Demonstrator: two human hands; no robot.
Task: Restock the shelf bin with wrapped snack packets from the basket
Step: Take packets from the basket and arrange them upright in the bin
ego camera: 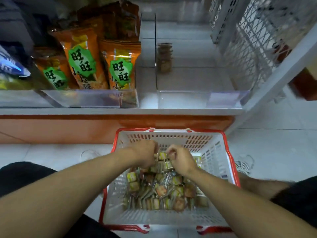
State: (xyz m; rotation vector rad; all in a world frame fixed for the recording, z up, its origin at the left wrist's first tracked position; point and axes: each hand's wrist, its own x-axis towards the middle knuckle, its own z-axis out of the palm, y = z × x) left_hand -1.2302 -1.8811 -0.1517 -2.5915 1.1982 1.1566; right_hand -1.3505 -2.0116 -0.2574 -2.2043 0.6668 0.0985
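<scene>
Snack packets (159,188) fill the basket (229,162); both hands, left (145,155) and right (180,160), pinch packets at its far end, directly below the far shelf bin (202,98)
</scene>
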